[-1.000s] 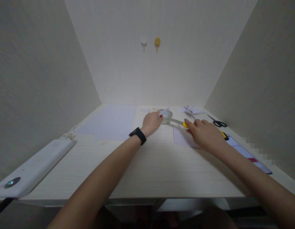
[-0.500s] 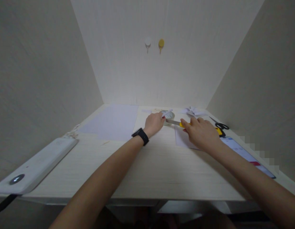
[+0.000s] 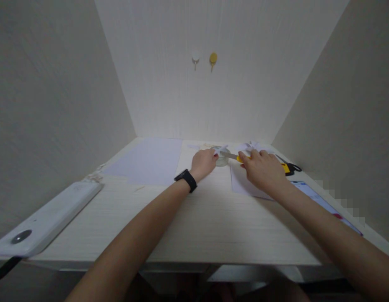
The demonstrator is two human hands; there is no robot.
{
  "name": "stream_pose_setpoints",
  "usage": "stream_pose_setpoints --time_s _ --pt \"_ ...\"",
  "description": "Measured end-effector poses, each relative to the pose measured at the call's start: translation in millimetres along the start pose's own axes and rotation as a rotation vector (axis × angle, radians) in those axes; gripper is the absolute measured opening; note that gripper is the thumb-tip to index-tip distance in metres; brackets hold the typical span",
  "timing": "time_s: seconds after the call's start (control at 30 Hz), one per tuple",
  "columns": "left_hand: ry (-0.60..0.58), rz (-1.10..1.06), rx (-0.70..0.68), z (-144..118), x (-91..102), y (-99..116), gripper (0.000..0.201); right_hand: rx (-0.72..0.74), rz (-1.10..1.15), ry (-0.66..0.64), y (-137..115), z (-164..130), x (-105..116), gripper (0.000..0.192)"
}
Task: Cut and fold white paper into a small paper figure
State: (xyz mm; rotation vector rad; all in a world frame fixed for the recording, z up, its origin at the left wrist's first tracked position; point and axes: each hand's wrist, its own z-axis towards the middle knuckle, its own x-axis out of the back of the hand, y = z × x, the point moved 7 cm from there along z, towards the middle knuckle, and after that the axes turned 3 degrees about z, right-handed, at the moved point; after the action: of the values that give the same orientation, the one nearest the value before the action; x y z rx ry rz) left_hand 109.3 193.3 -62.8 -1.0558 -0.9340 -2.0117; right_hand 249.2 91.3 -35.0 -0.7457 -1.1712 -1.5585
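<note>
My left hand (image 3: 204, 162), with a black watch (image 3: 186, 179) on its wrist, is closed in a pinch on a thin white paper piece (image 3: 222, 148). Wrapped in my right hand (image 3: 265, 170) is a yellow and black utility knife (image 3: 286, 168), its blade (image 3: 228, 155) out and pointing left. The blade tip lies close to the left fingertips and the paper piece; whether it touches them I cannot tell. Under the blade sits a pale, see-through round object (image 3: 222, 162), partly covered. A white sheet (image 3: 245, 182) lies below my right hand.
Folded white paper (image 3: 251, 145) lies at the back right, near black-handled scissors (image 3: 296, 167) partly hidden by the knife. A phone (image 3: 323, 205) rests along the right side. Large white sheets (image 3: 147, 161) lie back left; a white box-like device (image 3: 53, 216) stands at the left edge.
My right hand and the knife have shifted slightly up and away from me, the blade tip now a little higher. My left hand has stayed nearly in place.
</note>
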Motion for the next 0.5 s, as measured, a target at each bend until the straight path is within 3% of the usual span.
stream_pose_setpoints --time_s 0.13,0.33,0.43,0.5 --pt "0.010 -0.064 0.035 2 -1.9 -4 0.027 -0.174 0.209 -0.015 18 20 -12 0.041" --pt "0.062 -0.215 0.079 5 -7.2 -12 0.022 -0.332 1.022 -0.308 15 59 -58 0.032" --pt "0.073 -0.309 0.114 6 -9.8 -16 0.019 -0.441 1.135 -0.253 17 71 -68 0.027" --pt "0.068 -0.380 0.149 7 -14.0 -20 0.016 -0.435 1.136 -0.206 15 77 -70 0.025"
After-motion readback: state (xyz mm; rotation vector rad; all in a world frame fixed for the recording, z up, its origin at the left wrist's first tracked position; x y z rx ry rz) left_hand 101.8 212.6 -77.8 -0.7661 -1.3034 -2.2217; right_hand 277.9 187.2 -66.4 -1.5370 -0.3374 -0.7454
